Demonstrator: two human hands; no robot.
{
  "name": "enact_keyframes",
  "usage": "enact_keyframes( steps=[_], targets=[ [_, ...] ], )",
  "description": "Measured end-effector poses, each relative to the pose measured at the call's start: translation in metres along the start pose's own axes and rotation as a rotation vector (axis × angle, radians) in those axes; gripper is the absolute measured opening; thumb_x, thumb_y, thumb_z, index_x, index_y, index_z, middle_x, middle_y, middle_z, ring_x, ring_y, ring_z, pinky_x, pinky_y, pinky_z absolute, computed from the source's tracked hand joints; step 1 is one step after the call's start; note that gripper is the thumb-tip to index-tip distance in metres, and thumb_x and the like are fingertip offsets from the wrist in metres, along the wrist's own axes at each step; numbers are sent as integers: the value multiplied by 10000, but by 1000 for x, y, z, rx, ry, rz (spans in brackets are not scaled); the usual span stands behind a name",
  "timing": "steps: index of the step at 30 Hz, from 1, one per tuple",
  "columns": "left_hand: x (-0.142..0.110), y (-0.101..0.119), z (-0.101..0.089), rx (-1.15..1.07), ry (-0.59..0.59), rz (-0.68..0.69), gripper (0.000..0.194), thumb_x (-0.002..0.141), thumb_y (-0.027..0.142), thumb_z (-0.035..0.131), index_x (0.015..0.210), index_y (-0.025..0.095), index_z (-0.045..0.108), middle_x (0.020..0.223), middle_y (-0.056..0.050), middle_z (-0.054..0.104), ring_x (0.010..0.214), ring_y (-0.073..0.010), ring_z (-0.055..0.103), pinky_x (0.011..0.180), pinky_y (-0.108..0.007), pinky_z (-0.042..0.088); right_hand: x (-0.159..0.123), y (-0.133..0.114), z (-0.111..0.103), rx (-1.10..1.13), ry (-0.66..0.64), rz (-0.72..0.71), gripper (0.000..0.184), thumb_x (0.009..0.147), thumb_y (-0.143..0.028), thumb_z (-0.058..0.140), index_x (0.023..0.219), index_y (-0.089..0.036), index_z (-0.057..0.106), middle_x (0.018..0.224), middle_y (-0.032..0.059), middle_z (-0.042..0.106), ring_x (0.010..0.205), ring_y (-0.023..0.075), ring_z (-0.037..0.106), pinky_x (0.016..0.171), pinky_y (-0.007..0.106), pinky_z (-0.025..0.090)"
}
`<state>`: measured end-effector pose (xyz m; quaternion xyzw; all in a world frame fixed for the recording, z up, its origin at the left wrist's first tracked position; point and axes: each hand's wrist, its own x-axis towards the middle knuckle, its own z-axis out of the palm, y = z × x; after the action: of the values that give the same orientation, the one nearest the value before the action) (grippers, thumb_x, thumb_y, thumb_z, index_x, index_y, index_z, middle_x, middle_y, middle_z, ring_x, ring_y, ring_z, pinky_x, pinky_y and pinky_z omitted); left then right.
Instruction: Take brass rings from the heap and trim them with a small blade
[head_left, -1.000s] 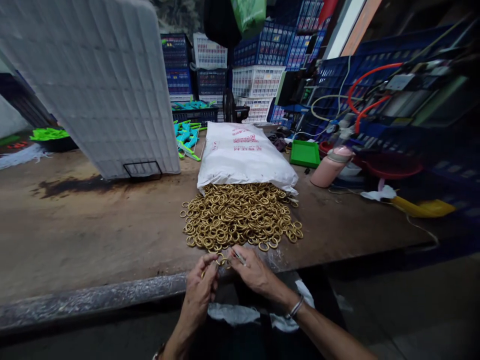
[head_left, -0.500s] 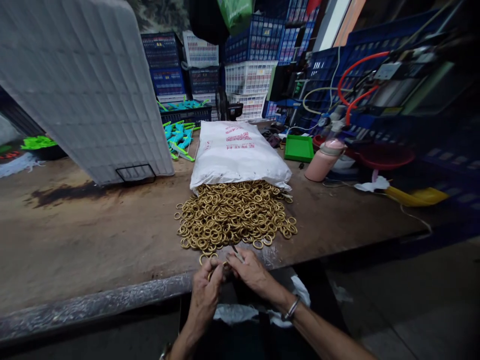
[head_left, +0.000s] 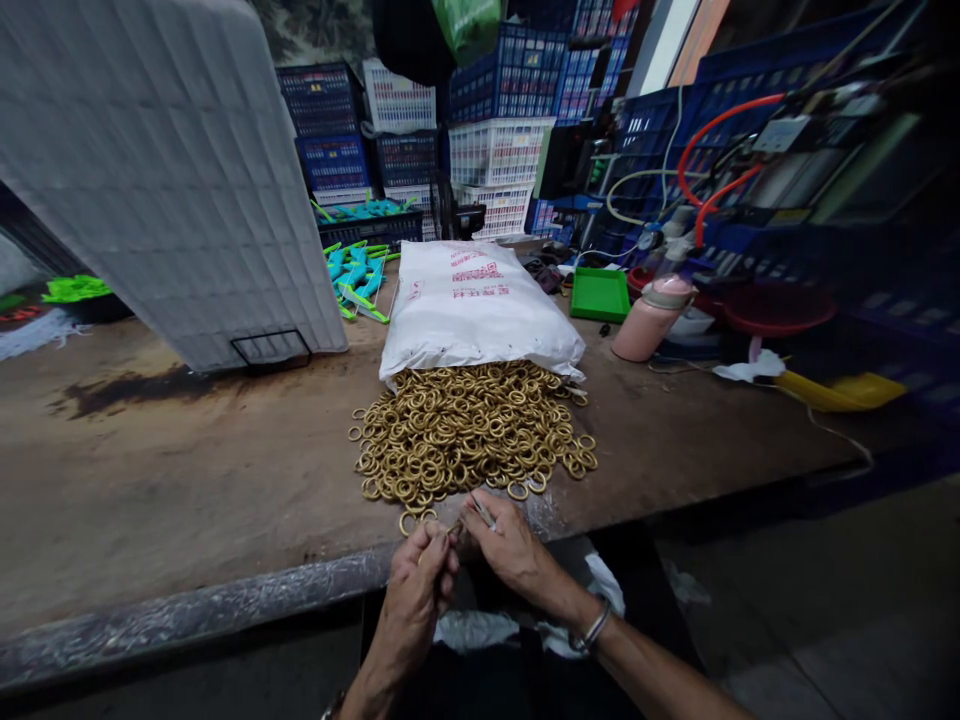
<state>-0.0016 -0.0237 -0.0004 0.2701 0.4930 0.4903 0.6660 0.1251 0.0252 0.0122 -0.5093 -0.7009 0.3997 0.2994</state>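
Note:
At the table's front edge, my left hand (head_left: 414, 595) is closed in a pinch on a gold-coloured ring (head_left: 454, 527), mostly covered by the fingers. Close beside it, my right hand (head_left: 517, 555) grips a thin tool with a pale handle and a dark, narrow tip (head_left: 484, 512); its exact kind is unclear. The right fingertips are at the ring. Just beyond both hands spreads a heap of gold-coloured rings (head_left: 465, 435), spilling from the mouth of a white printed sack (head_left: 480, 310). A few loose rings (head_left: 407, 522) lie near the left fingers.
A tall white ribbed panel (head_left: 187, 190) stands on the wooden table (head_left: 187, 480) at left. Turquoise and green plastic pieces (head_left: 360, 275) lie behind it. On the right are a green tray (head_left: 600, 294), a pink bottle (head_left: 651, 320) and a yellow scoop-like piece (head_left: 844, 391). Stacked crates (head_left: 499, 150) line the back.
My left fingers have curled further over the ring, and the hand has turned slightly. The tool in my right hand has tilted a little. The heap and sack look the same.

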Motion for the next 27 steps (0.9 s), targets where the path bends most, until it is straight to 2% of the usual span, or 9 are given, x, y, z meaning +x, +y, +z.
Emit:
enact_keyframes(
  steps=[2,4,6,9,15,21,24,27],
  targets=[
    [0,2,1,11,13,11,309,716,476,569,716,181,481,557,63,453,380,-29,288,359,-155,173,-3,4,0,-86,-4,-24,167,816,-214,379,675,-183,461,598,-29,486,550,96,412,533,207,309],
    [0,4,2,40,22,25,320,716,490,561,696,183,473,522,70,424,371,-33,275,352,-157,171,-7,6,0,-168,-76,-68,112,767,-138,391,712,-191,474,622,-18,527,571,106,448,548,210,311],
    [0,5,2,62,14,43,327,718,499,552,687,186,465,490,78,396,367,-36,264,352,-157,181,-10,6,0,-238,-146,-98,151,705,-82,393,748,-197,480,643,-13,553,587,114,474,557,211,307],
    [0,6,2,92,30,69,332,702,500,570,683,186,466,499,73,414,375,-37,279,359,-157,199,-13,2,1,-347,-178,-117,233,640,-59,387,799,-197,487,673,-4,570,611,128,488,569,224,293],
    [0,0,1,88,105,85,393,620,536,628,659,177,473,509,61,444,391,-35,317,373,-153,217,-14,2,2,-527,-227,-80,295,620,-84,398,883,-182,488,692,13,571,629,153,480,580,249,270],
    [-24,10,-2,-51,29,11,321,677,453,630,649,175,472,486,70,434,360,-21,273,355,-154,174,-6,26,-4,-650,-108,-55,270,704,-110,384,950,-153,486,728,41,569,653,161,484,586,259,262],
    [-30,20,-13,-216,92,-31,289,675,424,644,699,174,502,550,50,503,395,-28,342,384,-152,239,-2,26,0,-626,-85,-72,242,700,-91,392,907,-164,492,666,17,559,602,146,477,561,257,248],
    [-27,25,-28,-346,126,0,264,683,382,643,666,154,511,671,7,576,461,-44,421,409,-162,290,0,18,10,-603,-77,-80,163,743,-132,421,880,-183,493,708,16,583,633,145,504,571,253,257]
  ],
)
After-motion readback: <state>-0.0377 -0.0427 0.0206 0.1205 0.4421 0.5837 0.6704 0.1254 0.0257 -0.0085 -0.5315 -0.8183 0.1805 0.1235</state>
